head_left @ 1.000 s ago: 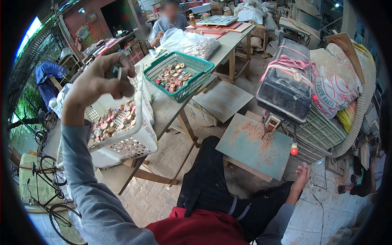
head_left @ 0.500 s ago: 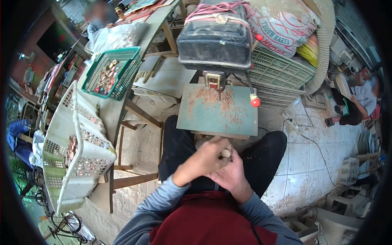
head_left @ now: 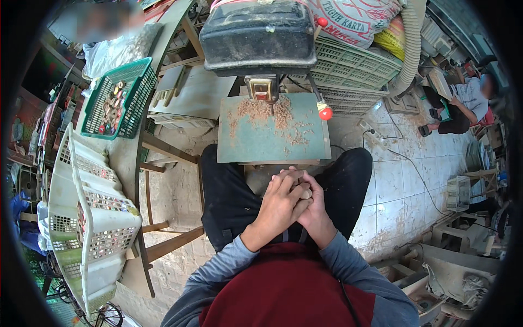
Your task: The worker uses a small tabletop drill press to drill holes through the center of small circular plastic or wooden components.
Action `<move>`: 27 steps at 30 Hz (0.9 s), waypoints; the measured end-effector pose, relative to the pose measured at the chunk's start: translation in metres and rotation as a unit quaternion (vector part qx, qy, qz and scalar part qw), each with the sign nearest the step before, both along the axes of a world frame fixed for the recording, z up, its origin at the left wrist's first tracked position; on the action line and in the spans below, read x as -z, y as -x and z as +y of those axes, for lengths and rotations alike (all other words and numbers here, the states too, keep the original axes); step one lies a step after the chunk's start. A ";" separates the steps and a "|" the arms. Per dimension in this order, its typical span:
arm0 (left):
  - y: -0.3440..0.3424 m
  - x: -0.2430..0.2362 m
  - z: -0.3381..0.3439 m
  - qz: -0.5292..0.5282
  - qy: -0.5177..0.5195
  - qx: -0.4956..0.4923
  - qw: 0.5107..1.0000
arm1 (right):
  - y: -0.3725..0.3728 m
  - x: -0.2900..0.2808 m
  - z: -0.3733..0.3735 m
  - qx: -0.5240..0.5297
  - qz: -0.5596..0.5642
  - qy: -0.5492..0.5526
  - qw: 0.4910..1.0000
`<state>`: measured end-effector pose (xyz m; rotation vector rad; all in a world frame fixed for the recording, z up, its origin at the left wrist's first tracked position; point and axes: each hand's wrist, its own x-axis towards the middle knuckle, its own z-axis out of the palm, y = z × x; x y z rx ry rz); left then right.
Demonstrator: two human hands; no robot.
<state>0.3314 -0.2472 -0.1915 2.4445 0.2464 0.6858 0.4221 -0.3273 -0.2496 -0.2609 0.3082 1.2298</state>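
Observation:
Over my lap, my left hand (head_left: 279, 203) lies closed across the fingers of my right hand (head_left: 317, 212). Between them shows the pale end of a small round wooden piece (head_left: 307, 193); the rest of it is hidden by my fingers. Both hands are wrapped about it. Just beyond my knees stands a drill press with a dusty black housing (head_left: 259, 41) and a switch box on its front (head_left: 261, 90). Its green work board (head_left: 245, 144) carries a heap of wood shavings (head_left: 280, 117), apart from my hands.
On the left, a bench (head_left: 129, 163) bears a green basket (head_left: 143, 101) of small round pieces and a white perforated basket (head_left: 111, 201). Red-knobbed levers (head_left: 325, 113) stick out from the drill press. Stacked crates (head_left: 354, 71) stand behind it. A cord (head_left: 419, 180) crosses the tiles. Another person (head_left: 468, 103) sits far right.
My fingers have closed further around the wooden piece, covering more of it. The view has shifted, so the drill press and bench appear further left and higher.

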 end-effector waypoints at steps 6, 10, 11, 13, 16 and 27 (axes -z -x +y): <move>0.010 0.002 -0.006 -0.066 0.133 -0.005 0.989 | 0.003 0.022 -0.007 -0.056 0.036 -0.078 0.995; 0.012 0.000 0.015 -0.120 0.197 -0.071 0.970 | -0.022 0.010 -0.006 -0.009 0.022 0.106 0.994; 0.016 0.005 0.024 -0.095 0.228 -0.096 0.964 | -0.041 0.015 -0.012 -0.012 0.056 0.062 0.996; 0.023 0.015 0.049 -0.076 0.229 -0.126 0.962 | -0.080 0.014 -0.013 0.020 0.031 0.064 0.997; 0.035 0.037 0.083 -0.052 0.257 -0.163 0.951 | -0.161 0.034 -0.018 0.057 0.039 0.007 0.998; 0.039 0.087 0.095 0.047 0.362 -0.202 0.909 | -0.242 0.101 -0.042 0.101 -0.100 -0.052 0.989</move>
